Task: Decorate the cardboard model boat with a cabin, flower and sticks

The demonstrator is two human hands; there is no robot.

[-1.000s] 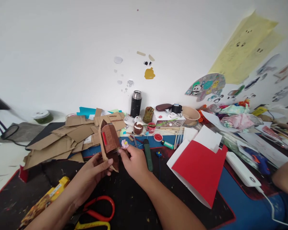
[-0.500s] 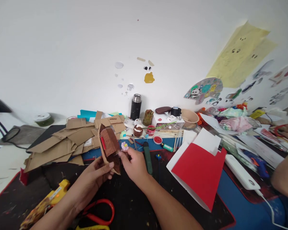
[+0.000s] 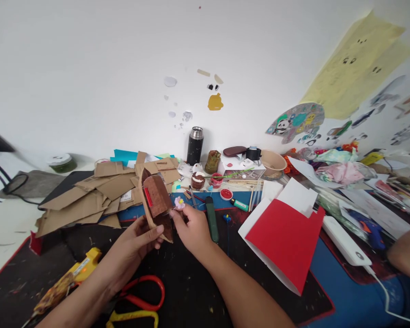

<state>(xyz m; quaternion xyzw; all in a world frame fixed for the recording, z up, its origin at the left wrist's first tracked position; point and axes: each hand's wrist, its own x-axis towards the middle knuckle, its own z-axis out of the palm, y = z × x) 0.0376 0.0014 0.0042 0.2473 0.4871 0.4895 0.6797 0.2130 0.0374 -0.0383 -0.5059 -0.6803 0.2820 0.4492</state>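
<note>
A small brown cardboard boat (image 3: 157,196) with a red strip on its cabin is tilted upright over the black mat. My left hand (image 3: 141,239) grips its lower end between thumb and fingers. Beside the boat's right side, my right hand (image 3: 193,228) is closed in a pinch on a small pink flower (image 3: 179,203) with a yellow centre. The right fingertips are close to the cabin; whether they touch it cannot be made out.
Cardboard pieces (image 3: 89,196) lie at the left. A yellow glue gun (image 3: 89,264) and red-handled scissors (image 3: 162,291) are near the front. Red card (image 3: 287,241) and a white power strip (image 3: 345,241) lie right. Another person's arm (image 3: 408,253) is at the right edge.
The view has shifted slightly. Both hands keep their holds with little change. The other person's hand at the right has moved mostly out of view.
</note>
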